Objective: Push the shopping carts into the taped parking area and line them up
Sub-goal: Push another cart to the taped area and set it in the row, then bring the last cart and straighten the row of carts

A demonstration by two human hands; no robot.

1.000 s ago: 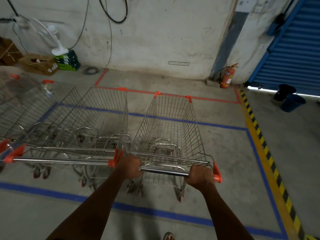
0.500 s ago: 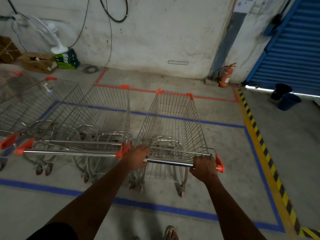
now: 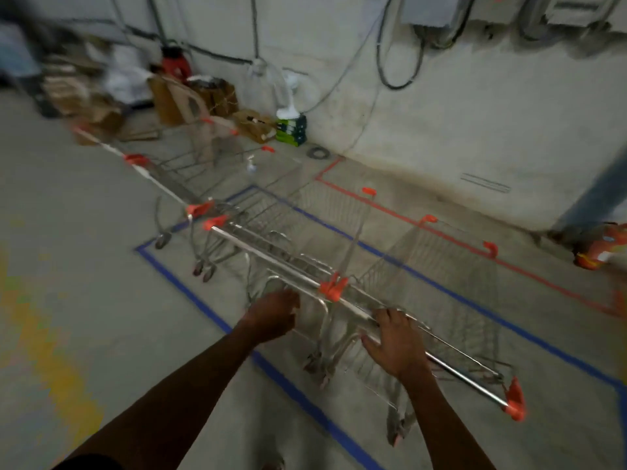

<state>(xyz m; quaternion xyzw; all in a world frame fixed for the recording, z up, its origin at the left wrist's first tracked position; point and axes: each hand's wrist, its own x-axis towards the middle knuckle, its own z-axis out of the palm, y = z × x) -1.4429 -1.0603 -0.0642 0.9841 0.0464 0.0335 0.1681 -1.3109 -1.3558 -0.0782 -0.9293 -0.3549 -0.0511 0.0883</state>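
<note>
Four shopping carts [image 3: 424, 300] are seen side by side inside the blue tape outline [image 3: 190, 293], though the picture is blurred. The handle bar [image 3: 468, 381] of the nearest cart is touched by the right hand [image 3: 395, 344] with fingers spread, not closed. The left hand [image 3: 271, 313] is held just before the next cart's bar, loosely open, with nothing gripped.

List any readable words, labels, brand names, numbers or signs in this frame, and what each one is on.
None can be read; the frame is motion-blurred.
Stacked green boxes by the wall: printing too blurred.
Fire extinguisher at the right edge: label too blurred.
Wall-mounted boxes: no legible markings.
</note>
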